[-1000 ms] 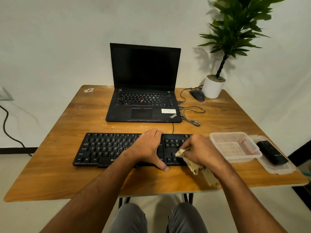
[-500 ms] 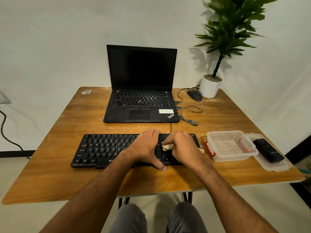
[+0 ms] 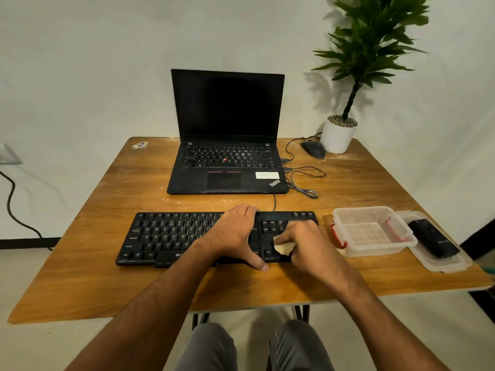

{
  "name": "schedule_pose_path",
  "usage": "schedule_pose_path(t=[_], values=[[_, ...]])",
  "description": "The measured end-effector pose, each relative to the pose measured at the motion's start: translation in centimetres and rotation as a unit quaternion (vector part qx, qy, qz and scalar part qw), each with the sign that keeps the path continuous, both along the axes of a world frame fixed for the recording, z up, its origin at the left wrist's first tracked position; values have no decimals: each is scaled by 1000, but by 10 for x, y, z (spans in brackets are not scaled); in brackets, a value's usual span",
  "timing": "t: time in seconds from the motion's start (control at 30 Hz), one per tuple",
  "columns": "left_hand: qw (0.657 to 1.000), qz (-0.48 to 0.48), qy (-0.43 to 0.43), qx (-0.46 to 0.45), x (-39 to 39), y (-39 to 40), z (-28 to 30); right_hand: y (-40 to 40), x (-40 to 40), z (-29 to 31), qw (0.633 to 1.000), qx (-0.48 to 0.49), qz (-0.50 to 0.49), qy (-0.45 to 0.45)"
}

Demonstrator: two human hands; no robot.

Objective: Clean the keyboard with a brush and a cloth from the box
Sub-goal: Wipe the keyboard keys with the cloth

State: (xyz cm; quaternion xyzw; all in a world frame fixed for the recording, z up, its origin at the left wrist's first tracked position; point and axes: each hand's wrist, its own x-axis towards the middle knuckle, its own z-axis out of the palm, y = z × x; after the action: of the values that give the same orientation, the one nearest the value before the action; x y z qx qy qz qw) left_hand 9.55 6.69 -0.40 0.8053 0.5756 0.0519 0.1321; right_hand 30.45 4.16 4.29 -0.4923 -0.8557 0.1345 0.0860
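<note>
Over the keyboard's (image 3: 187, 236) right end, your right hand (image 3: 308, 245) clamps the bunched cloth (image 3: 284, 248), now back at the arrow keys after a higher pass; wiping continues. Left hand (image 3: 235, 231) lies flat, steadying. Box (image 3: 372, 231) sits just beside.

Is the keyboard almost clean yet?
Partly. The clear plastic box stands open and empty, and the black brush lies on its lid, so brushing looks finished. Now the right hand rubs a cream cloth over the black keyboard's right end while the left hand steadies it. The left keys may remain.
</note>
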Motion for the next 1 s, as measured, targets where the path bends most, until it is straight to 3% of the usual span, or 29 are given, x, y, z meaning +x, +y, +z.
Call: schedule_pose_path(t=[0.1, 0.2, 0.43, 0.53, 0.63, 0.73, 0.9, 1.0], values=[[1000, 3, 0, -7, 0, 0, 0, 5, 11, 10, 999, -25, -39, 5], [1000, 3, 1, -12, 0, 0, 0, 10, 3, 14, 994, 4, -77, 72], [1000, 8, -1, -18, 2, 0, 3, 3, -5, 14, 998, -34, -40, 31], [1000, 5, -1, -14, 1, 0, 3, 7, -18, 15, 997, 2, -48, 67], [1000, 1, -2, -13, 1, -2, 3, 0, -31, 2, 999, 13, 15, 48], [1000, 3, -7, -5, 1, -1, 3, 4, -14, 8, 997, -64, 32, 40], [1000, 4, -6, -13, 0, 1, 2, 19, 1, 11, 987, 7, -79, 143], [1000, 2, -9, -8, 0, 0, 1, 5, -10, -3, 996, 5, 8, 88]])
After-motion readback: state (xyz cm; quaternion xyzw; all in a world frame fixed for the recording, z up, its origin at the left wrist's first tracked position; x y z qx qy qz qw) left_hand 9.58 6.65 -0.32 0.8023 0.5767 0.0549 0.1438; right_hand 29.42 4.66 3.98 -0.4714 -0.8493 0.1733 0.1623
